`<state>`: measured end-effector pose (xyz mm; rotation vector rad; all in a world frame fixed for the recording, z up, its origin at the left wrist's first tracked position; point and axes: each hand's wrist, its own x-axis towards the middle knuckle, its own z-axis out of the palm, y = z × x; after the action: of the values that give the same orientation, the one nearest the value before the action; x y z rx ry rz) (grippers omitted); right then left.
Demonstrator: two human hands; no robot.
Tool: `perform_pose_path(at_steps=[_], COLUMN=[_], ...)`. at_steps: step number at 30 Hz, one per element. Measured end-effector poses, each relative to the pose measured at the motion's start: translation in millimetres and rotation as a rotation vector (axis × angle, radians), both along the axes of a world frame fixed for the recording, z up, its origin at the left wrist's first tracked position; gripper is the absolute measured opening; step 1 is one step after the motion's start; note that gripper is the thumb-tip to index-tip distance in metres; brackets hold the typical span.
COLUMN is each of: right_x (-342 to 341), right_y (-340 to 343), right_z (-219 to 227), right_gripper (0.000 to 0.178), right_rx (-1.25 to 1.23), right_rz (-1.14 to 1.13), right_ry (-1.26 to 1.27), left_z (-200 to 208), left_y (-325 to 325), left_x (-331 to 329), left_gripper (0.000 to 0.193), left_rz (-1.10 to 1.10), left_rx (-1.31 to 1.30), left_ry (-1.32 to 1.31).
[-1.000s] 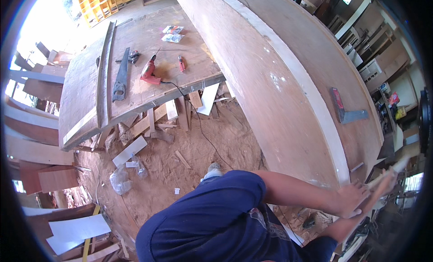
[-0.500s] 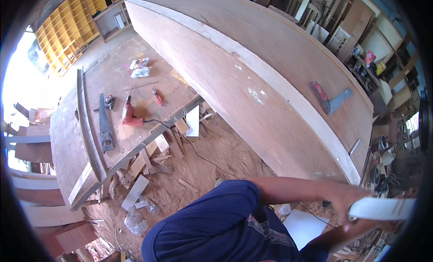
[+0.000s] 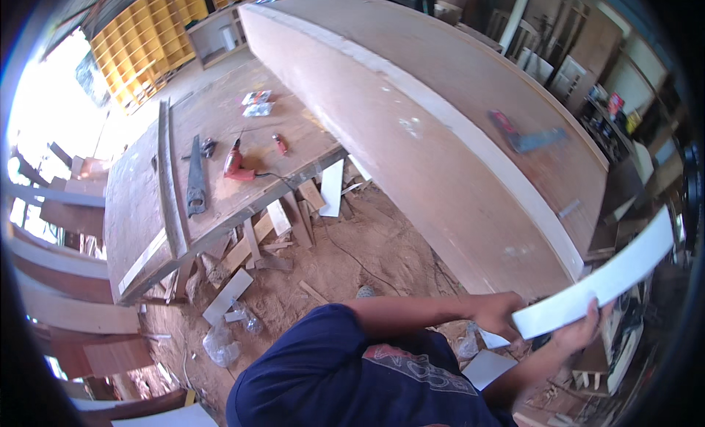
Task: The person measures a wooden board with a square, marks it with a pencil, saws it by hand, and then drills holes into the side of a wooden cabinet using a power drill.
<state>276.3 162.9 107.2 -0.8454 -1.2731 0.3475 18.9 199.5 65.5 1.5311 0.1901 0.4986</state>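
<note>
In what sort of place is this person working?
Probably a woodworking shop: a handsaw and a red drill lie on a wooden worktop, with wood offcuts scattered below its edge.

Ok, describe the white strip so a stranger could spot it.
Find the long wooden structure on the right. By its near end, the right hand holds the white strip. Other white pieces lie on the ground; this one is held up.

Long white strip, slanting upward to the right, held in the right hand
</note>
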Motion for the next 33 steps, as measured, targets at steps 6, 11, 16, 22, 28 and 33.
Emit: perform_pose_path(at_steps=[6, 11, 16, 22, 28, 33], right_x=[2.3, 78.6, 121.7, 183.5, 237.1, 263.5], right_y=[-91.8, -174.3, -225.6, -305.6, -333.3, -342.9], right_z=[-18.8, -49.6, -154.6, -241.9, -305.0, -324.8], right_gripper=[0.060, 0.027, 0.037, 0.036, 0.035, 0.055], right_rx=[-0.226, -0.606, -0.877, -0.997, -1.568, -1.512], right_rz=[0.054, 0.097, -0.014, -0.156, 0.318, 0.837], right_ry=[0.105, 0.194, -0.123, 0.007, -0.474, -0.248], left_z=[-16.8, -84.3, -144.2, -199.0, -238.0, -256.8], left_y=[-70.6, -115.9, -138.9, -154.7, -159.3, -131.8], left_x=[67.1, 99.2, 90.3, 37.3, 45.4, 142.1], left_gripper=[0.035, 0.026, 0.033, 0.038, 0.049, 0.051], left_rz=[-0.021, 0.091, 0.268, 0.350, 0.162, 0.069], left_rx=[-0.316, -0.142, 0.209, 0.481, 0.259, -0.178], left_ry=[-0.108, 0.252, 0.824, 1.240, 1.070, 1.002])
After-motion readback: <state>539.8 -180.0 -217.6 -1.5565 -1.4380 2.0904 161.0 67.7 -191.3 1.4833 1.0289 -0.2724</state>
